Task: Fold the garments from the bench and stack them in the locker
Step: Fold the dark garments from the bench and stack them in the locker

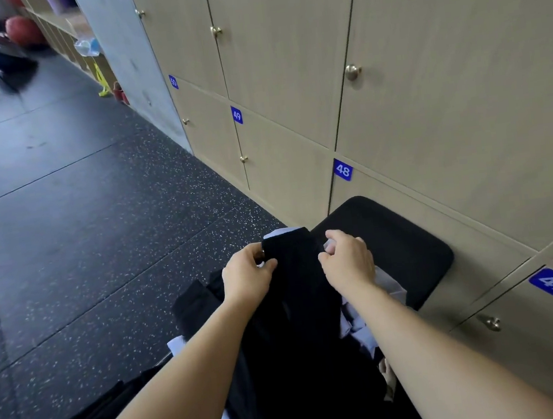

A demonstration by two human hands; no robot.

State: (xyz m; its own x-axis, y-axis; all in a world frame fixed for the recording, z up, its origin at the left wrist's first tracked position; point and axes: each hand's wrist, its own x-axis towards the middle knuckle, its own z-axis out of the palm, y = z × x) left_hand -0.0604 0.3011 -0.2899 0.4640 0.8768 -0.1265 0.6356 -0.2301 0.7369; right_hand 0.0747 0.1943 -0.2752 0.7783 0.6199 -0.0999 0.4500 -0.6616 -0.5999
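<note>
Left hand (246, 276) and right hand (347, 265) each pinch the black garment (299, 313) at its top edge; bare bench (399, 240) lies beyond the right hand, open floor (81, 231) beside the left.

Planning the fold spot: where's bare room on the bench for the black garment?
Bare: far end of the bench, between the right hand and the locker 48 door. Crowded: the near end, heaped with pale garments; the left hand and right hand grip the black garment there.
</note>
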